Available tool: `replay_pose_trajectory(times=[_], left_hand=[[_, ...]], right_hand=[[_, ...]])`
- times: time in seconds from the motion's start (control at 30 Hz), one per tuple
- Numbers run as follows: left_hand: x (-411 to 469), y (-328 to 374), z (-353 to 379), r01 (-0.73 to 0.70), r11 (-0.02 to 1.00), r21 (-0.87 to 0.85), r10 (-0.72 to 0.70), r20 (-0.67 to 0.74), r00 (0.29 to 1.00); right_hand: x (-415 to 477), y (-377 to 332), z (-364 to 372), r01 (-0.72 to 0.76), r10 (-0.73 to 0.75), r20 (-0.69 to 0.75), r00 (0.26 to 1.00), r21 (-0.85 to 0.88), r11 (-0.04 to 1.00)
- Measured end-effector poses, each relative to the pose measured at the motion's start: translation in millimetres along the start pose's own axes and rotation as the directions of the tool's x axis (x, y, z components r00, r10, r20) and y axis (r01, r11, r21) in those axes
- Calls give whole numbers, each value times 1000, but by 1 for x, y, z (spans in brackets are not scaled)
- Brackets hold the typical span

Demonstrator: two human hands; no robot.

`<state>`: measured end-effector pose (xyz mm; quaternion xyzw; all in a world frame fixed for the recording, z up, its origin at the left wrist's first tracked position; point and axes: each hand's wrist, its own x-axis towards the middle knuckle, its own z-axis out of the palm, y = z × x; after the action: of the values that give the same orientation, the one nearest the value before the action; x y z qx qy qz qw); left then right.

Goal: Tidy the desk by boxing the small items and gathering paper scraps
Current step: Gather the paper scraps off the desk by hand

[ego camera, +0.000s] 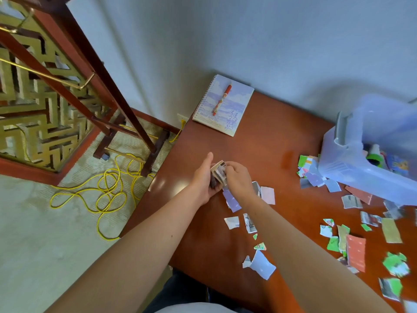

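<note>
My left hand (pixel 204 180) holds a small stack of paper scraps (pixel 218 171) above the left part of the brown desk (pixel 266 141). My right hand (pixel 239 180) pinches the same stack from the right. Several torn paper scraps (pixel 355 249) in green, red, lilac and grey lie scattered over the desk's right and near side. A lilac scrap (pixel 233 201) lies just below my right hand. A translucent plastic box (pixel 352 159) stands at the right edge with small items (pixel 375 157) inside.
A spiral notebook (pixel 225 109) with a red pen (pixel 222 99) on it lies at the desk's far corner by the wall. A yellow cable (pixel 108 188) coils on the carpet left of the desk, beside a wooden lattice screen (pixel 45 98).
</note>
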<state>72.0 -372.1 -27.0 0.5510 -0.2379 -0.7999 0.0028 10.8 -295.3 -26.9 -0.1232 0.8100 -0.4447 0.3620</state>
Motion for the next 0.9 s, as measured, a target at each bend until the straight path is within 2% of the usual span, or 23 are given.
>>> replay_pose_trajectory(times=[0.13,0.3,0.4,0.5,0.6,0.73,0.83,0.87,0.9], left_hand=[[-7,-10,16,-14,996,83,12,22,1000],[-6,-29,25,21,996,82,-21,6,1000],[-3,-37,26,42,999,0,-42,-14,999],[-2,-41,31,96,983,-155,-98,-7,995],[-3,-43,37,100,976,-192,-106,-21,994],[-3,-44,40,-4,1000,-29,0,-139,990],[-1,-44,35,-71,991,109,90,-176,980],[-1,-44,33,-97,979,178,130,-185,974],[0,-44,30,-130,959,253,181,-193,964]], right_hand=[[-10,12,-17,27,-26,-70,997,18,999],[-15,25,-37,-52,57,-78,995,67,996],[-24,28,-45,-42,49,-99,994,66,997],[-32,30,-51,2,15,-194,981,86,996],[-34,30,-52,9,21,-213,977,140,990],[-31,23,-58,-15,24,-48,999,177,984],[-26,28,-65,-87,108,-91,990,211,974],[-23,33,-66,-96,110,-139,984,108,990],[-20,38,-68,-96,82,-173,981,-72,993]])
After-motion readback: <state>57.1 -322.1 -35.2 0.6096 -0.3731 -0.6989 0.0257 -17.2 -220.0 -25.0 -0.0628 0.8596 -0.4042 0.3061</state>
